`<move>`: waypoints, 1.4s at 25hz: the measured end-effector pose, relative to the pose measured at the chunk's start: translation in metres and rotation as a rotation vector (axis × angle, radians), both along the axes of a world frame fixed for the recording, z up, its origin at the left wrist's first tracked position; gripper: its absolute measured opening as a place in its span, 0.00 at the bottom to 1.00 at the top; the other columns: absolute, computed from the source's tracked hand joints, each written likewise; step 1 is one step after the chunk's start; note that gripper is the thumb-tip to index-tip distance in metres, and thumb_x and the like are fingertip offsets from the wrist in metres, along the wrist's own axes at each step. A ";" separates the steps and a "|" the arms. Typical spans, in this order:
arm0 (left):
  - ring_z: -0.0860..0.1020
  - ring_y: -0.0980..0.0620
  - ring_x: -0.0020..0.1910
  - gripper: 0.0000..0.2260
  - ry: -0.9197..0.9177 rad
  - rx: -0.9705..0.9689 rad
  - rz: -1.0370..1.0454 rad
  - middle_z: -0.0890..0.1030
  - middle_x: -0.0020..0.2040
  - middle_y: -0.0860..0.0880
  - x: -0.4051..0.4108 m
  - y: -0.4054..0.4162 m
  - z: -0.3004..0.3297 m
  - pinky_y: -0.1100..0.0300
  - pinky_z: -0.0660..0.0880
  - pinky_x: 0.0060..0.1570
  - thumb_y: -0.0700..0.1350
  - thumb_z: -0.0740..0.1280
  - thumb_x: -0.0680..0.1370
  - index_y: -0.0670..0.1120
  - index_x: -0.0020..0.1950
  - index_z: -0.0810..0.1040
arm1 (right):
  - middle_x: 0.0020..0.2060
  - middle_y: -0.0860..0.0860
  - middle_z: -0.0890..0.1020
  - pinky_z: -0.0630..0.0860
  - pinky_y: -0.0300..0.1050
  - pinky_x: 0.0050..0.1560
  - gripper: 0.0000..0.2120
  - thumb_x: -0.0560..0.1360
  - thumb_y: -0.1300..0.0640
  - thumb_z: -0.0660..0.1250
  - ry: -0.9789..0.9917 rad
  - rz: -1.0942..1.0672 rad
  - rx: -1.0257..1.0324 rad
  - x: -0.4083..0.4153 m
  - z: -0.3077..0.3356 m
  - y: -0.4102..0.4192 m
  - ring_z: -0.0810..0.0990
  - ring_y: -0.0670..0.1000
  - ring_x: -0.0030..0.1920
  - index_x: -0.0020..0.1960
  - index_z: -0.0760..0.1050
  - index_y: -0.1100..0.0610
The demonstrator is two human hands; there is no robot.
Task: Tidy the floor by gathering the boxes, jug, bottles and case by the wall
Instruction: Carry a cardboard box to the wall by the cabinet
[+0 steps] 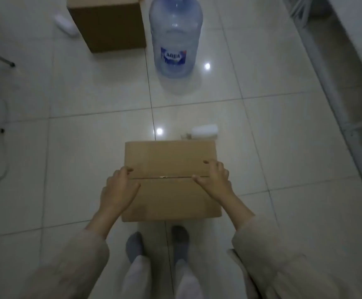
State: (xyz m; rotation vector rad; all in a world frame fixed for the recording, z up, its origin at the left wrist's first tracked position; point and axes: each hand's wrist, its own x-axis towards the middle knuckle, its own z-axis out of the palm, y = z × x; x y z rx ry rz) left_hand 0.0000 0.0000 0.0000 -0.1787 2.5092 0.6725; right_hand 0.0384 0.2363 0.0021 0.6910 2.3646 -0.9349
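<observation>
A closed cardboard box [169, 160] is in front of my feet, held between both hands. My left hand [118, 189] grips its left side with fingers curled over the top edge. My right hand [214, 180] grips the right side the same way, thumb along the flap seam. Just beyond the box a white bottle [205, 131] lies on its side on the tiles. Farther off stands a large clear water jug [175, 37] with a blue label. A bigger brown box [109, 24] stands left of the jug, with another white bottle [64, 24] lying beside it.
The floor is glossy pale tile [89, 147]. A white metal rack frame [326, 67] runs along the right side. Dark-tipped chair or stand legs [7, 62] reach in from the left edge. My socked feet [157, 244] stand just behind the held box.
</observation>
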 end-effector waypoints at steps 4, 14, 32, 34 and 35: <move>0.63 0.39 0.68 0.27 0.014 -0.033 0.078 0.66 0.69 0.39 -0.001 0.009 -0.073 0.44 0.64 0.64 0.46 0.64 0.75 0.42 0.71 0.60 | 0.71 0.54 0.59 0.62 0.58 0.65 0.38 0.70 0.44 0.68 -0.030 -0.149 0.047 0.003 -0.080 -0.003 0.59 0.59 0.70 0.73 0.53 0.53; 0.57 0.34 0.70 0.40 -0.130 0.022 0.295 0.54 0.73 0.37 -0.028 0.004 -0.190 0.40 0.58 0.69 0.55 0.69 0.72 0.51 0.74 0.46 | 0.72 0.58 0.60 0.61 0.63 0.69 0.47 0.67 0.48 0.73 -0.072 -0.541 -0.012 -0.008 -0.185 0.028 0.62 0.63 0.69 0.74 0.46 0.54; 0.62 0.34 0.68 0.29 0.285 0.048 0.579 0.61 0.70 0.39 -0.087 -0.139 0.106 0.43 0.57 0.68 0.56 0.67 0.72 0.56 0.71 0.62 | 0.55 0.52 0.71 0.74 0.57 0.56 0.22 0.66 0.53 0.72 0.426 -0.317 -0.206 -0.108 0.105 -0.069 0.74 0.57 0.55 0.54 0.63 0.46; 0.61 0.35 0.68 0.30 0.358 0.064 0.626 0.61 0.70 0.38 -0.093 -0.168 0.167 0.43 0.56 0.68 0.56 0.68 0.72 0.57 0.71 0.61 | 0.54 0.53 0.71 0.75 0.52 0.50 0.21 0.67 0.54 0.71 0.483 -0.281 -0.288 -0.126 0.163 -0.097 0.75 0.53 0.50 0.53 0.63 0.46; 0.60 0.35 0.68 0.30 0.401 0.074 0.644 0.61 0.70 0.39 -0.095 -0.182 0.197 0.44 0.55 0.68 0.56 0.68 0.72 0.57 0.71 0.61 | 0.54 0.53 0.72 0.76 0.51 0.48 0.20 0.68 0.53 0.71 0.514 -0.263 -0.321 -0.136 0.193 -0.111 0.75 0.52 0.49 0.53 0.63 0.46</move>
